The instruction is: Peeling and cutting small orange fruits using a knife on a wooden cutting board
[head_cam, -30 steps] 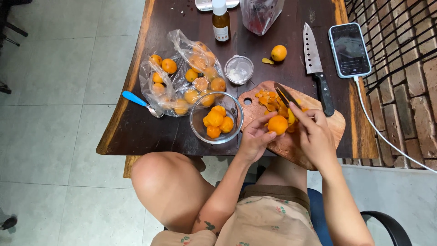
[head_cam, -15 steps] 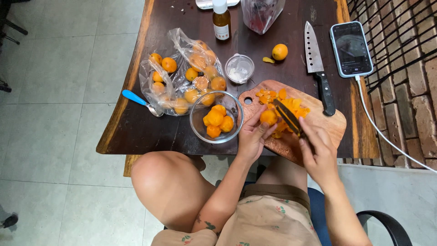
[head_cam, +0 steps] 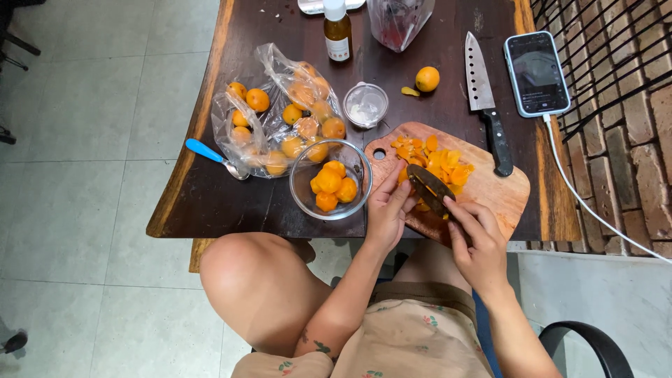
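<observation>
Step in hand: cutting small orange fruit on the wooden cutting board point(head_cam: 490, 192), by the look of it.
Left hand point(head_cam: 389, 210): fingers curled at the board's near edge, apparently steadying a fruit piece (mostly hidden).
Right hand point(head_cam: 476, 241): closed on a small dark-bladed knife point(head_cam: 428, 187), blade angled over the cut fruit pieces point(head_cam: 437, 157).
Nearby: glass bowl point(head_cam: 329, 180) of peeled fruit just left of the board; plastic bag point(head_cam: 280, 115) of whole fruit beyond it on the tabletop point(head_cam: 231, 196).
Next move calls for: a steady blade, fingers kept clear.
</observation>
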